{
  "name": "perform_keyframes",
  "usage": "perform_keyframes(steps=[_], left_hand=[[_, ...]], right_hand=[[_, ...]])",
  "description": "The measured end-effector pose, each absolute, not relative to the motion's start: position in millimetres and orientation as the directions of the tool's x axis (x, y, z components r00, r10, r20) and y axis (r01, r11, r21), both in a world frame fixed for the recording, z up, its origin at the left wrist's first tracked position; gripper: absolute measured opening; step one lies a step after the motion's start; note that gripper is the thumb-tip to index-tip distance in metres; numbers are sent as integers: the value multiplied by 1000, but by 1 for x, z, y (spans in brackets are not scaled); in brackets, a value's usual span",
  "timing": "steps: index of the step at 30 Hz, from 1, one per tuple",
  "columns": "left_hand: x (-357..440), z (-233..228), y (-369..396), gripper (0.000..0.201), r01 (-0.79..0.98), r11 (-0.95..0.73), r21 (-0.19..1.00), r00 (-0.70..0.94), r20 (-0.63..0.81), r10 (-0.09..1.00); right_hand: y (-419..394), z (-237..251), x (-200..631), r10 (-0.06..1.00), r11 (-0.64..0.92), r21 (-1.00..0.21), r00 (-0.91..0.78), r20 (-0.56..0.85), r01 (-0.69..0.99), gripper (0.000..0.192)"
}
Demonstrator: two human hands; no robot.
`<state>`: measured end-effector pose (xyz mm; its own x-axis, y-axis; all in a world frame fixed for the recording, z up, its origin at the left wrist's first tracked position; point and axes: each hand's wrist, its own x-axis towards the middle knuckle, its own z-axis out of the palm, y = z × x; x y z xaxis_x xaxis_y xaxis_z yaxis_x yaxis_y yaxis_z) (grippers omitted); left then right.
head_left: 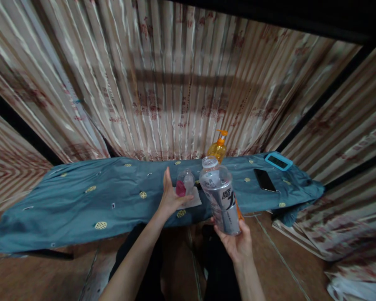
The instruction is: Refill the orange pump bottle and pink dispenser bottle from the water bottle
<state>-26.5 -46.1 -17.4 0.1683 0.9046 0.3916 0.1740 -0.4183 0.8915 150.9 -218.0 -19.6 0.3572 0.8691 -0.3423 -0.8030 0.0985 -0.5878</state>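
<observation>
So from the head view, the right hand (236,242) is wrapped around the bottom of a clear plastic bottle (219,196) with a grey label, holding it up tilted a bit to the left, just in front of the near edge of the tabletop (81,196). Its cap looks whitish and is on. The left hand (171,196) is open, fingers stretched up and thumb out to the side, holding nothing, resting at the near edge of the tabletop right next to a small clear container (184,182) with something pink inside. That container sits on a white napkin or tissue (194,200), can't tell which. The tabletop is covered with a teal cloth with little yellow dots. At the far edge, behind the bottle, stands an orange pump bottle (218,148). Toward the right end lies a black phone (264,179), and a light blue framed gadget (278,161) is near the far right corner
</observation>
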Motion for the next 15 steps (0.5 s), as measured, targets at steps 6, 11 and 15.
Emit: perform_keyframes(steps=[6,11,15], left_hand=[[-1,-49,-22,135,171,-364,916,231,322,918],[-4,-57,-27,95,215,-328,920,259,270,927],[-3,-54,-28,85,211,-376,902,232,328,916]], right_hand=[[-205,-18,177,841,103,-629,405,-359,-771,57],[-205,-31,183,810,59,-652,418,-411,-756,57],[-207,-38,182,787,28,-662,425,-448,-749,58]])
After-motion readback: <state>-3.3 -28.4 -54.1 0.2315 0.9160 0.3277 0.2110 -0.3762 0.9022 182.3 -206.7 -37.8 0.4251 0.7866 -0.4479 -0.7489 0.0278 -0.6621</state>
